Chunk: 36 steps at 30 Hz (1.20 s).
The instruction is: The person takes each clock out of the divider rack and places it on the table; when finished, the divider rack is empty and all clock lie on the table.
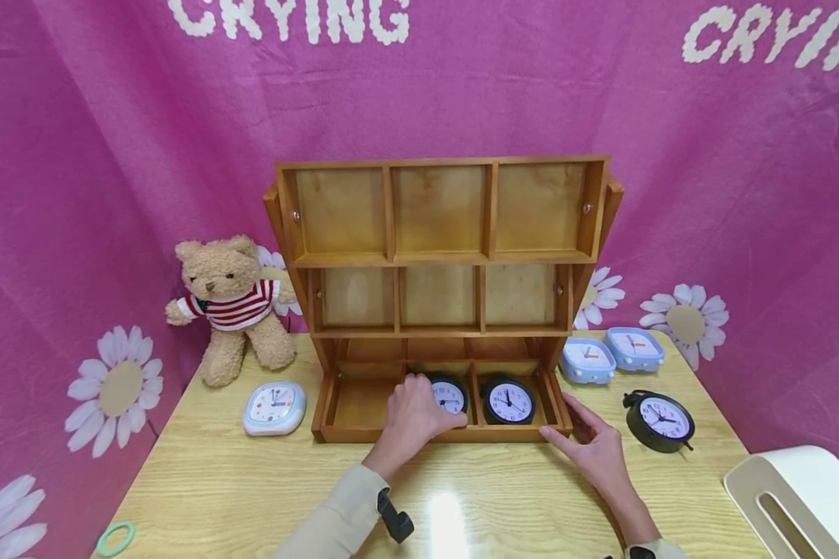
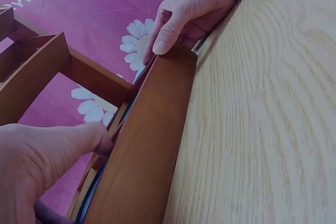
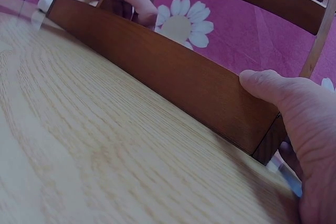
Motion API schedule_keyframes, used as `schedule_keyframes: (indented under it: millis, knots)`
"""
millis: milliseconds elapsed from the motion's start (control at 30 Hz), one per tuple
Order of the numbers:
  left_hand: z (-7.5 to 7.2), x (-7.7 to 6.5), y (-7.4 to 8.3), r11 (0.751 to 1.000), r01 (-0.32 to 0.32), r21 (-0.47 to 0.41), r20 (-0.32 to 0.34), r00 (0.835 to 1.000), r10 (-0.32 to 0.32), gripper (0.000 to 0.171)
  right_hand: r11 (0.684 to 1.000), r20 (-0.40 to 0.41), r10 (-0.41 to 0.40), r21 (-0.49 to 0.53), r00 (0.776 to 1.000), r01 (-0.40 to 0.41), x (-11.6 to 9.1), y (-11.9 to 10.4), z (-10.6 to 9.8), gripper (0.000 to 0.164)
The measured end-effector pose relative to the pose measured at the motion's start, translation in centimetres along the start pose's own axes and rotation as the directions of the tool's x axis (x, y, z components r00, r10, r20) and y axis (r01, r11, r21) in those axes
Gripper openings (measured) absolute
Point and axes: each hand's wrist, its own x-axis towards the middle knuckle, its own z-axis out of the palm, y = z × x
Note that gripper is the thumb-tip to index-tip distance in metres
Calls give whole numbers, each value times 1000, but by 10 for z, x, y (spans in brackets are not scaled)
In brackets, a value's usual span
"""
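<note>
A brown wooden shelf (image 1: pixel 440 258) with square compartments stands on the table. Over the middle compartment of its bottom tier, my left hand (image 1: pixel 414 415) grips a round black alarm clock (image 1: pixel 450 396), its thumb at the clock's lower right and its fingers over the left side. Part of that clock's white dial is hidden by the hand. Another black alarm clock (image 1: pixel 509 401) lies face up in the bottom right compartment. My right hand (image 1: pixel 597 448) holds the shelf's front right corner, the thumb (image 3: pixel 260 82) on the front board and the other fingers round the side.
Right of the shelf are two blue clocks (image 1: pixel 587 361) and a black twin of the held clock (image 1: pixel 660 421). Left of it sit a pale blue clock (image 1: pixel 274 407) and a teddy bear (image 1: pixel 231 303). A white slotted box (image 1: pixel 804 497) and a green ring (image 1: pixel 115 539) lie nearer.
</note>
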Motion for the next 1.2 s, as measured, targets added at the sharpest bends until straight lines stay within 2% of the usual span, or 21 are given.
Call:
schedule_keyframes:
  millis: [167, 300, 567, 700, 800, 900, 1033, 1200]
  knots:
    - [1, 1, 1, 996, -26, 82, -48, 998, 30, 86, 1000, 5, 4, -6, 1000, -4, 0, 1, 0, 71]
    - [-2, 1, 2, 995, -23, 94, -44, 999, 27, 98, 1000, 4, 10, -4, 1000, -10, 0, 2, 0, 71]
    - [-9, 1, 4, 1000, -19, -4, 7, 1000, 19, 112, 1000, 6, 14, -14, 1000, -14, -1, 0, 0, 71]
    - [-11, 0, 4, 995, -11, -95, 18, 1000, 13, 118, 1000, 8, 14, -8, 1000, -14, 0, 0, 0, 71]
    - [-12, -2, 2, 987, -14, -163, 1, 1000, 15, 116, 1000, 6, 16, -10, 1000, -16, 0, 0, -1, 71]
    - [-12, -3, -3, 975, -46, -216, -61, 998, 34, 103, 1000, 4, 13, -25, 1000, -13, 0, 0, -1, 71]
    - [-13, -7, -11, 959, -115, -258, -162, 984, 75, 87, 999, 2, -1, -34, 1000, 1, 1, -1, -2, 71]
    - [-21, -15, -19, 947, -149, -283, -225, 971, 85, 86, 1000, 4, -2, -6, 1000, 2, 0, 2, -1, 71]
